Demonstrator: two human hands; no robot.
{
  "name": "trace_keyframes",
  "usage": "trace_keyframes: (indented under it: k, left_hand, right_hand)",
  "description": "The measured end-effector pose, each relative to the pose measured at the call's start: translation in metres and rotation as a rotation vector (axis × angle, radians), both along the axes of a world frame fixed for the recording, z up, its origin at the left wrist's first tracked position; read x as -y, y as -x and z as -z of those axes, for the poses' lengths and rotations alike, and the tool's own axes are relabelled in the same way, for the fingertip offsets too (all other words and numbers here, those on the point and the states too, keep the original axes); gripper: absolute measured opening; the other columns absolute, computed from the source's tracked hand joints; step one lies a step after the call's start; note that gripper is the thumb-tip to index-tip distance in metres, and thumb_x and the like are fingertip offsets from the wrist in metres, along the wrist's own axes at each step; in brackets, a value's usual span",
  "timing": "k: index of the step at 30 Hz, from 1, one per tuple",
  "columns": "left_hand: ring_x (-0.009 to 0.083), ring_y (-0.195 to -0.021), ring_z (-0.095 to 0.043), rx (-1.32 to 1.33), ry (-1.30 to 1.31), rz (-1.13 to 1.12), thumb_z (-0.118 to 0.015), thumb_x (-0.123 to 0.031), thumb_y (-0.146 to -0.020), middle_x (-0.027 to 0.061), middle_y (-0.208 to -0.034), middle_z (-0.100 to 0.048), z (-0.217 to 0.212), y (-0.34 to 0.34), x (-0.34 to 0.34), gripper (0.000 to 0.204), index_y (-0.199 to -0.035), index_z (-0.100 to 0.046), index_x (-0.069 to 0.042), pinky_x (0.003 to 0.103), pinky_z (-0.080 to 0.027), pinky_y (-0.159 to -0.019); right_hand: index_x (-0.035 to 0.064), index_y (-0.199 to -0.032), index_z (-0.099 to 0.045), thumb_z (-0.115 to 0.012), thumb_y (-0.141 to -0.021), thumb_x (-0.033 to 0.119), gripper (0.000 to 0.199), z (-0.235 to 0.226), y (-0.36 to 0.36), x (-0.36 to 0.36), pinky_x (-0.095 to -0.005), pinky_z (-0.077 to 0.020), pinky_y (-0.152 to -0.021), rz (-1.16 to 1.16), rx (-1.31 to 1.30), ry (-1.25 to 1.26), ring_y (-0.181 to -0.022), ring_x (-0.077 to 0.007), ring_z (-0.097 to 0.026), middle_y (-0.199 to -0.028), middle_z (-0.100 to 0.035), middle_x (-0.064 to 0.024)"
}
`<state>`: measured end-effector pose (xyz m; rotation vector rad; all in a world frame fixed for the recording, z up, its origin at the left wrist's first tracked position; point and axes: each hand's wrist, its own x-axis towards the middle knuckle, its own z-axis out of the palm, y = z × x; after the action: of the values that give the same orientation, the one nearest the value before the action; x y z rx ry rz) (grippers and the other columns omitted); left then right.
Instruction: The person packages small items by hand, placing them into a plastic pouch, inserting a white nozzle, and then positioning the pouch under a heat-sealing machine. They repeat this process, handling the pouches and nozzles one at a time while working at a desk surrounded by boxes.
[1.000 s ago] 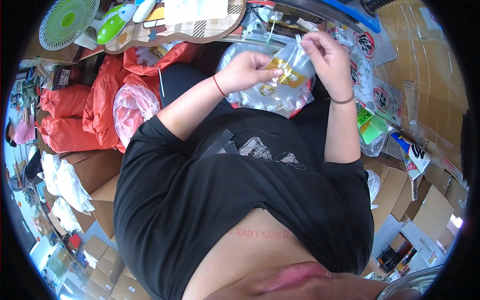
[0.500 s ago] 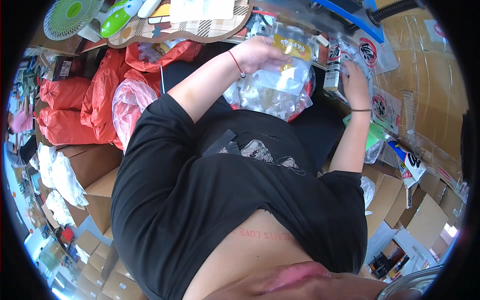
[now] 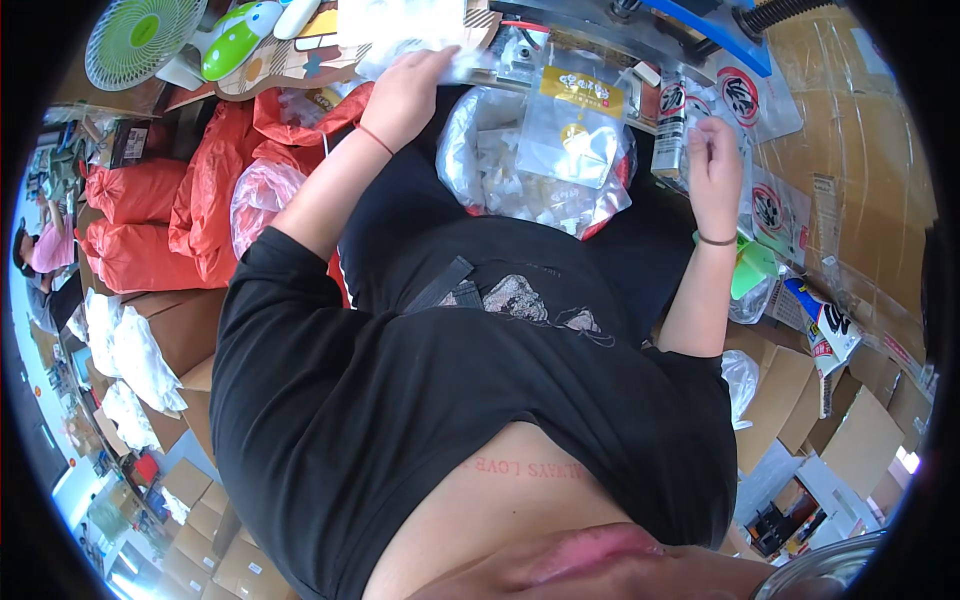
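My left hand (image 3: 402, 98) is closed on a crumpled clear plastic bag (image 3: 440, 62), blurred by motion, beside the white sheet on the patterned mat. In front of my lap, a flat clear pouch with a gold band (image 3: 575, 125) stands over an open clear bag of small white packets (image 3: 487, 165). My right hand (image 3: 715, 165) is at the right, next to a white box with black print (image 3: 668, 125) and some printed plastic pouches (image 3: 740, 95). Its thumb and fingers are loosely curled and apart, and I see nothing between them.
Red plastic bags (image 3: 145, 225) are piled at the left. A green fan (image 3: 140, 40) and a patterned mat (image 3: 250, 80) lie at the far left. A blue metal frame (image 3: 725, 38) overhangs the far right. Cardboard boxes (image 3: 860, 440) stand at the lower right.
My left hand has left the gold-banded pouch and swung left and away, now with a crumpled clear bag. My right hand has shifted slightly beside the white box.
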<state>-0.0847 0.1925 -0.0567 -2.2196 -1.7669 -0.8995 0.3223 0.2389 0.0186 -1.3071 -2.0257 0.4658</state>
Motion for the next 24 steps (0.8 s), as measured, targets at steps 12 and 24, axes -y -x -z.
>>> trace_keyframes:
  k: [12,24]
  left_hand:
    - [0.0044,-0.072,-0.063,0.97,0.813,0.349,-0.07,-0.022,-0.092,0.0014,-0.084,-0.07,-0.045,-0.105,0.034,0.025,-0.1,-0.07,0.002,0.02,-0.049,-0.064]
    - [0.0155,-0.087,-0.07,1.586,1.25,0.545,-0.071,-0.007,-0.087,0.01,-0.102,-0.071,-0.029,-0.133,0.029,0.025,-0.109,-0.067,0.002,0.026,-0.056,-0.083]
  right_hand:
    - [0.0011,-0.104,-0.062,-0.053,-0.102,0.023,0.024,-0.024,0.091,0.017,-0.027,-0.046,-0.074,-0.357,-0.276,0.097,-0.08,-0.0131,-0.057,-0.088,-0.063,-0.0042]
    - [0.005,-0.12,-0.062,-0.056,-0.095,0.015,0.028,-0.019,0.021,-0.016,-0.0369,-0.047,-0.09,-0.132,0.331,-0.168,-0.103,-0.0324,-0.061,-0.106,-0.064,-0.0163]
